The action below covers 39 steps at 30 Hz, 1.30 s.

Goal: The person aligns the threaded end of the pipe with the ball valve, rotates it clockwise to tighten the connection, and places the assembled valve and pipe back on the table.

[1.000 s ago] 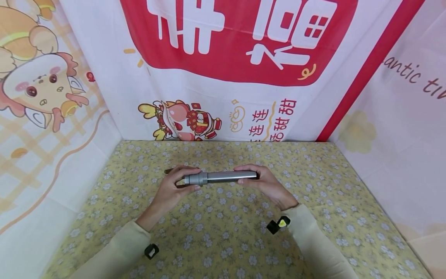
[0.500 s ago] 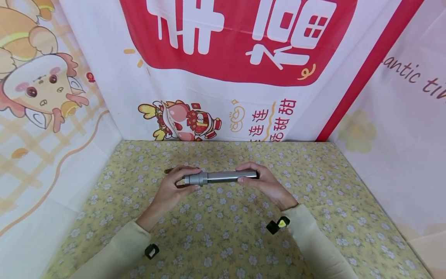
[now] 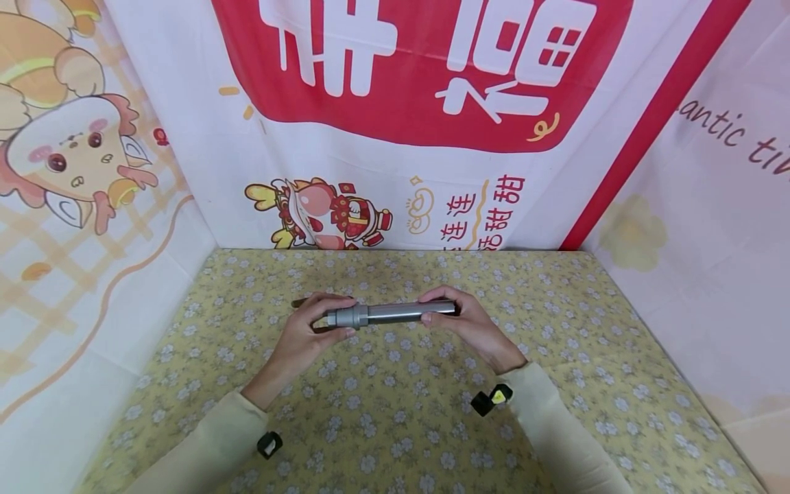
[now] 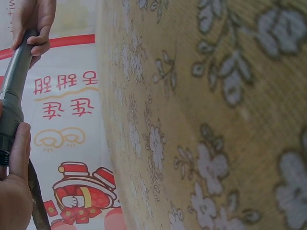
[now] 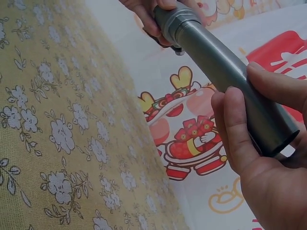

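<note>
A shiny metal tube (image 3: 395, 313) is held level above the cloth in the head view. At its left end sits a wider grey collar-like fitting (image 3: 353, 317). My left hand (image 3: 306, 326) grips this fitting between thumb and fingers. On the tube's right end, my right hand (image 3: 472, 321) closes its thumb and fingers round the metal. The tube's open round end shows beside the right palm in the right wrist view. A slim dark piece (image 4: 36, 196) lies by the left hand; its kind and whether it joins the fitting cannot be told.
A yellow flowered cloth (image 3: 395, 412) covers the table. Printed hangings stand at the back (image 3: 395, 130), at the left (image 3: 80, 274) and at the right (image 3: 697, 274). Small black devices are strapped on both sleeves.
My right hand's fingers have shifted slightly to the right along or around the tube. The left hand and the fitting stay in place.
</note>
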Available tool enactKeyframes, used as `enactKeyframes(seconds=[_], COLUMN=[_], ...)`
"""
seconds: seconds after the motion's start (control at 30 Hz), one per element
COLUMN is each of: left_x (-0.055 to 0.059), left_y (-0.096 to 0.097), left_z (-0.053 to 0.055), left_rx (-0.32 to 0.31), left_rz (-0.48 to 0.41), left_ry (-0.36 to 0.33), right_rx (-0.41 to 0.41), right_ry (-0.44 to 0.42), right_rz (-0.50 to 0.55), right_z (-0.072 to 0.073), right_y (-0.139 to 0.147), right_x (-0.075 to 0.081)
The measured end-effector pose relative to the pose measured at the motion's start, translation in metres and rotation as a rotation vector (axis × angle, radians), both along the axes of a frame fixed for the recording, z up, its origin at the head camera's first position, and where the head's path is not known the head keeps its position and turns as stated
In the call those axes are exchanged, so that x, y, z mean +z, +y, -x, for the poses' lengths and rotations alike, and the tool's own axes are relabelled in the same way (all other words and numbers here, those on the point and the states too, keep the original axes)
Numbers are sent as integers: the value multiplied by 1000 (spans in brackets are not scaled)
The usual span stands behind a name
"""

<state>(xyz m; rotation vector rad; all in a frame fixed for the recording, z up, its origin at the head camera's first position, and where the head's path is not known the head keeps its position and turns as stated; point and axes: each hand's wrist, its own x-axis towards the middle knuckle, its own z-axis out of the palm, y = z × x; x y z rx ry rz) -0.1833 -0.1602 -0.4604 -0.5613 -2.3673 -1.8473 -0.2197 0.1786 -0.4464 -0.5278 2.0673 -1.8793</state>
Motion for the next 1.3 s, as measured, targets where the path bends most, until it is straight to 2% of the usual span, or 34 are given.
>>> enactKeyframes(seconds=[0.47,1.3], left_x=[0,-1], left_y=[0,1], left_z=[0,0], left_rx=[2,6], left_rz=[21,9], left_ry=[4,-11], right_rx=[39,-6], right_ry=[-14,-38], right_rz=[-21,-68], right_z=[1,1], right_y=[1,2], right_x=[-1,2])
